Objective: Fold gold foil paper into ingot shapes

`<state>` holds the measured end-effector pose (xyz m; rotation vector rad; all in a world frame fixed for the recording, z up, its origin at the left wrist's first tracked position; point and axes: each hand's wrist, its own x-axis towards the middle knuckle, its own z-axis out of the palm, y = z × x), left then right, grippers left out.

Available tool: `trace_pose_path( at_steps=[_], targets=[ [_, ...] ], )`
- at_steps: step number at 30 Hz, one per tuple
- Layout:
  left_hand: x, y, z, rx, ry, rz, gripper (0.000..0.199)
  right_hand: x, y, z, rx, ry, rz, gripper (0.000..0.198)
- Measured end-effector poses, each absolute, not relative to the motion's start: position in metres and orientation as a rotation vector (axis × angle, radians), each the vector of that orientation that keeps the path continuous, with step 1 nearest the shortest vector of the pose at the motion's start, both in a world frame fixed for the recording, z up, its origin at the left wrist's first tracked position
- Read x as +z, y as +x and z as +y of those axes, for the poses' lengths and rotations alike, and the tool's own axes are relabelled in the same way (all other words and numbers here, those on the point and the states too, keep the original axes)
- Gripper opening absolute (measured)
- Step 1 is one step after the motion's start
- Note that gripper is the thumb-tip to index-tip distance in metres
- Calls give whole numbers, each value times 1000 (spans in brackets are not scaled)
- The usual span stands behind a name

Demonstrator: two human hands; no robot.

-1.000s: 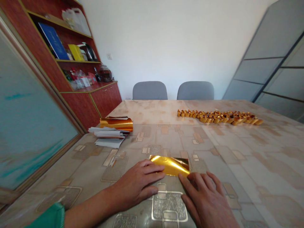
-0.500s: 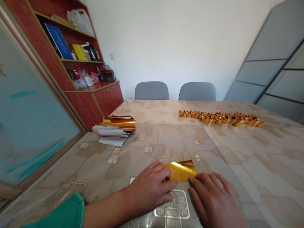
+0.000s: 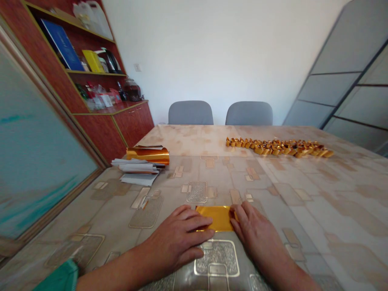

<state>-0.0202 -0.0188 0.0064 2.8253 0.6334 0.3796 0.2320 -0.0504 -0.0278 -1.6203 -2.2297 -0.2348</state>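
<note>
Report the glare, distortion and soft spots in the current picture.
Head view: a bright band crosses the curved gold roll, and the gold sheet glints at its edges; head view: cabinet and grey panels lean outward, as with a wide-angle lens; head view: small lower-shelf items too soft to identify.

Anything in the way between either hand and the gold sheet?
Nothing visible. The left hand has fingers on the left end of the gold sheet, and the right hand is at its right end. The paper stack and folded gold pieces lie beyond the sheet.
</note>
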Motion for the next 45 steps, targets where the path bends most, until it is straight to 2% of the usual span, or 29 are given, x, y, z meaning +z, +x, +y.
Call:
trace_pose_path(
  at_steps=[4,11,17,27,33,39,45],
  targets=[
    [8,-34,-23,404,2770,693,31,-29,244,-53,-234,-1574,-2212,19],
    [17,-20,-11,423,2777,716,18,-16,233,-56,-307,-1623,-2287,16],
    [32,-2,-1,238,2832,785,12,-5,190,-64,-5,-1554,-2228,9],
    [34,11,-5,137,3048,821,10,-13,197,-61,119,-1563,-2244,14],
    [25,9,-9,173,3102,917,5,-11,190,-58,1,-1639,-2249,7],
    [10,3,-8,258,3211,817,8,-12,185,-58,-237,-1650,-2248,14],
    [4,-13,-9,444,3105,793,11,-14,191,-65,-307,-1554,-2279,18]
  ],
)
